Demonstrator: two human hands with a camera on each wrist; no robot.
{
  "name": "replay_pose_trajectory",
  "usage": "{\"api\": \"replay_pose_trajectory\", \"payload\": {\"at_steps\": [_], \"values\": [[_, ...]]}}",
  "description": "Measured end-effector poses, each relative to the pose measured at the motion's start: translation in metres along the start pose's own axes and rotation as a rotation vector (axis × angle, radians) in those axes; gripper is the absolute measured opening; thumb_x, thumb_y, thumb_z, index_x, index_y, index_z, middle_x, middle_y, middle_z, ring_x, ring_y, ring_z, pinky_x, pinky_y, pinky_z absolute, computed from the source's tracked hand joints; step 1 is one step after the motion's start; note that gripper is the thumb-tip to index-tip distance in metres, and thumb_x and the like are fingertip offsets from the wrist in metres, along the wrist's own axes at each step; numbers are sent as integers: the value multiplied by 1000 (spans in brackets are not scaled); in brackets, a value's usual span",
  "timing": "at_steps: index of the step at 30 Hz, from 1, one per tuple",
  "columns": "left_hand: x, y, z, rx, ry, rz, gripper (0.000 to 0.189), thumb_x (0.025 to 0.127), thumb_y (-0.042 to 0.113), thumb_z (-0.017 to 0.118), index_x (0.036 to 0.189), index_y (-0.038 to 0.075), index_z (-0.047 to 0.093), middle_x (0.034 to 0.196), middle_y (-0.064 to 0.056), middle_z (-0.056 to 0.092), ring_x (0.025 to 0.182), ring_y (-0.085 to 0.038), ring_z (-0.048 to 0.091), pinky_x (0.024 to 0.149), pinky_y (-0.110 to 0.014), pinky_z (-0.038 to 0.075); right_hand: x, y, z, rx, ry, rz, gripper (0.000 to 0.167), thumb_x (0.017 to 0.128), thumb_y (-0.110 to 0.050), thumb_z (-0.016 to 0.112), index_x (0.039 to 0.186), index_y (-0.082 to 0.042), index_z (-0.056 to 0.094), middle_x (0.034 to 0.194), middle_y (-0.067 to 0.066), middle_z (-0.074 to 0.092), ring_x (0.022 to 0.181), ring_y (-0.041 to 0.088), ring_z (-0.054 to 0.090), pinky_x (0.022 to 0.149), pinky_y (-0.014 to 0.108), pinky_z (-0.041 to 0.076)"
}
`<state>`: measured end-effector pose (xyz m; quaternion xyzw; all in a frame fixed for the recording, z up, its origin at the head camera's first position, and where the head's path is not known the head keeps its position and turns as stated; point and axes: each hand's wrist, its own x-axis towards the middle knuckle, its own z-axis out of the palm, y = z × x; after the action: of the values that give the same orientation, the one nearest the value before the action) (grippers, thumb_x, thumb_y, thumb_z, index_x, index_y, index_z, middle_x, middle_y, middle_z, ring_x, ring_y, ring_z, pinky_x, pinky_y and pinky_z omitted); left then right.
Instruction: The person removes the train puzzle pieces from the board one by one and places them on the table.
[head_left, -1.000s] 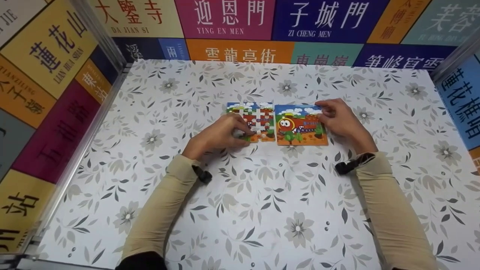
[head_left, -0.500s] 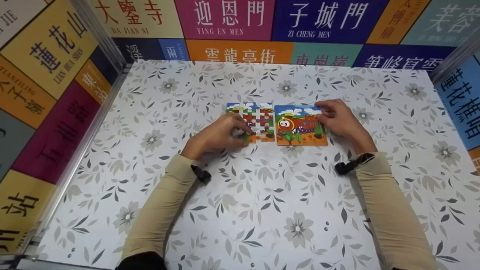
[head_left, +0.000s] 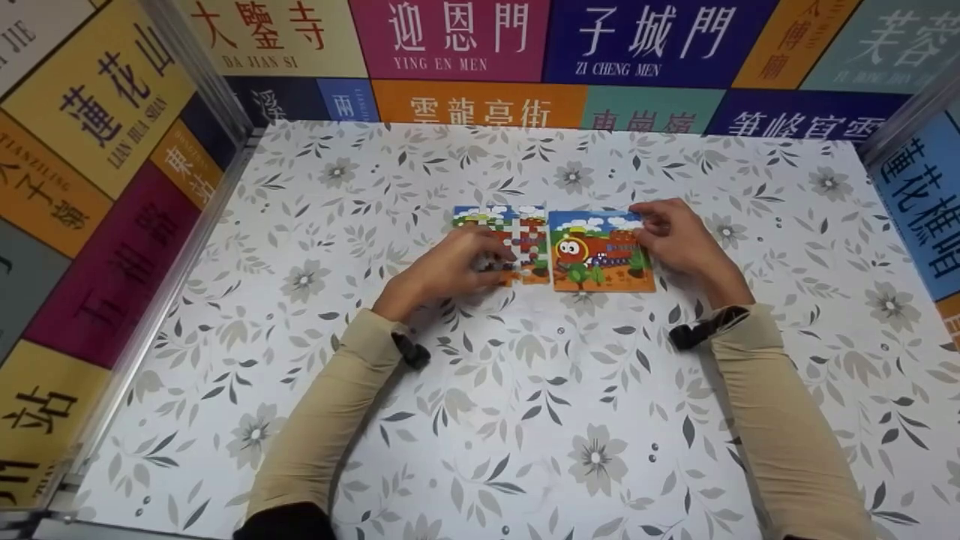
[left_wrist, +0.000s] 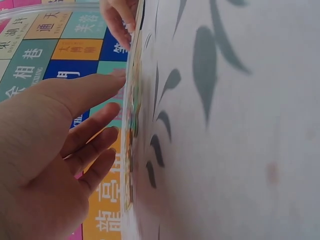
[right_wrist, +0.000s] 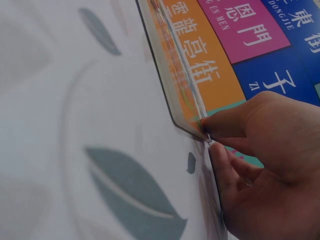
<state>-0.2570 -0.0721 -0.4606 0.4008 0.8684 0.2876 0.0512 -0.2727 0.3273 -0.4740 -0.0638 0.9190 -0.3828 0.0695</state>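
Note:
In the head view, a square jigsaw puzzle (head_left: 533,238) of a cartoon train lies mid-table, with narrow gaps between its pieces. My left hand (head_left: 465,262) covers its lower left part, fingers over the pieces. From the left wrist view, the left hand's fingers (left_wrist: 105,135) are extended, thumb apart, along the edge of the puzzle. Just right of the puzzle lies a square picture board (head_left: 600,255) with the whole train. My right hand (head_left: 684,236) pinches its upper right corner between thumb and finger, also visible in the right wrist view at the board's edge (right_wrist: 165,95).
A white table (head_left: 480,420) with a grey leaf and flower pattern lies under everything. Coloured panels with Chinese lettering (head_left: 457,37) stand along its back and sides. Both forearms wear tan sleeves (head_left: 322,420) with a black device at each wrist.
My left hand has shifted slightly right, its fingers now reaching further over the puzzle pieces. The right hand and the picture board look unchanged.

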Motion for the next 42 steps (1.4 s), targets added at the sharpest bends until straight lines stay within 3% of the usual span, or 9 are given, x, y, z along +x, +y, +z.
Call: {"api": "replay_pose_trajectory", "payload": {"at_steps": [7,14,21,35,42], "values": [[8,5,7,-25,-1,37,25,102,21,77,126,14,81,121,-8,77,113,-28,68,107,-47,48,0,0,-1,1,-7,2,49,108,-12,61,156,-6,56,153,24,45,139,42,56,123,58,43],[19,12,13,-57,5,14,28,102,21,77,128,12,80,126,-8,74,119,-28,67,104,-43,53,0,1,0,0,-4,26,48,108,-15,63,156,-7,57,154,24,44,137,42,57,121,58,45],[33,21,22,-60,9,77,29,102,19,78,128,8,79,126,-11,75,120,-29,67,109,-45,50,1,0,1,-2,-8,62,48,109,-16,63,157,-10,56,155,22,43,138,40,55,122,58,43],[65,50,35,-94,-100,86,35,101,17,79,133,4,74,126,-14,74,113,-29,67,99,-38,54,2,0,2,-15,4,59,48,109,-18,63,156,-10,57,150,22,45,134,37,54,121,58,42],[69,60,41,5,-111,17,40,101,20,76,139,8,71,139,-8,69,120,-20,61,104,-34,51,1,-1,1,-18,5,21,46,110,-17,62,154,-7,57,142,20,47,127,33,58,112,49,47]]}}
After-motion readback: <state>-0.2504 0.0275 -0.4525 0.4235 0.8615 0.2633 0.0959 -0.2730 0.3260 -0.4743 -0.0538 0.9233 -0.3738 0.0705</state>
